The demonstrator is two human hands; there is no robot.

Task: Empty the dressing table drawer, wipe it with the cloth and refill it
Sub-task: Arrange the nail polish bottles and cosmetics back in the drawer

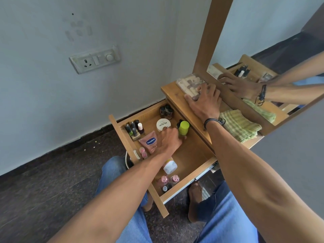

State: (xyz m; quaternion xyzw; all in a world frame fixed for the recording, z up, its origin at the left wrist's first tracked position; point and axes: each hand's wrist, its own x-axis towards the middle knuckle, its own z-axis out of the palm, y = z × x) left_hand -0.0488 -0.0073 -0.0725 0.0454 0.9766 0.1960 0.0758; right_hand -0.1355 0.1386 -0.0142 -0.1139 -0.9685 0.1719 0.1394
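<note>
Emptying under way: in the still-stocked drawer (192,155), the left hand (171,139) reaches for a green-capped bottle (183,128) at its 1 o'clock, its grip hidden. At the drawer's 3 o'clock the cloth (240,127) waits. Farther off, the right hand (205,97), fingers spread, settles a palette case (187,81) on the tabletop (169,90).

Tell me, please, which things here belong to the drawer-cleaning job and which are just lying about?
Belong to the job: drawer, green cloth, make-up palette, Vaseline tube, white tub, green-capped bottle.
Just lying about: wall switch plate, mirror.
</note>
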